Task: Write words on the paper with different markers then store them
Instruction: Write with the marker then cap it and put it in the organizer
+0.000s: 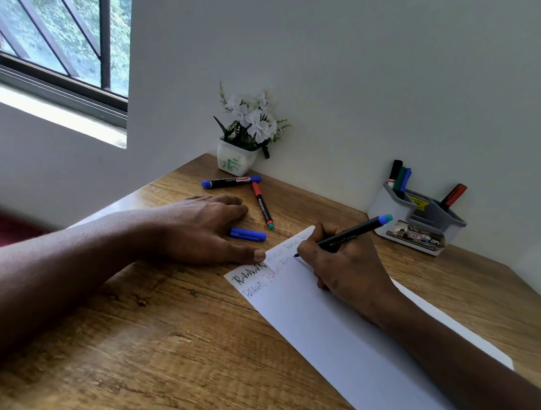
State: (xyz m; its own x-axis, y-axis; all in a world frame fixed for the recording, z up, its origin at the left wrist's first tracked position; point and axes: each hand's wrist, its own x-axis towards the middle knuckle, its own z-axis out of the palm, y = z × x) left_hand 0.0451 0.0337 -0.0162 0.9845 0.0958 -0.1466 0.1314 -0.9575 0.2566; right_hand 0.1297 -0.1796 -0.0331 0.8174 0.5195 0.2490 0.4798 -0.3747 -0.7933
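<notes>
A white paper [330, 326] lies on the wooden desk [145, 349] with words in several colours along its top edge. My right hand [346, 269] grips a black marker with a blue end [354, 232], its tip on the paper's second line. My left hand [202, 229] lies flat on the desk, its thumb pressing the paper's top left corner. A loose blue cap [248, 234] rests beside that hand. A blue-capped marker [231, 181] and a red-capped marker [262, 209] lie further back.
A grey organiser [418, 217] holding several markers stands against the wall at the right. A white pot of white flowers [244, 137] sits in the back corner. A window is at the upper left.
</notes>
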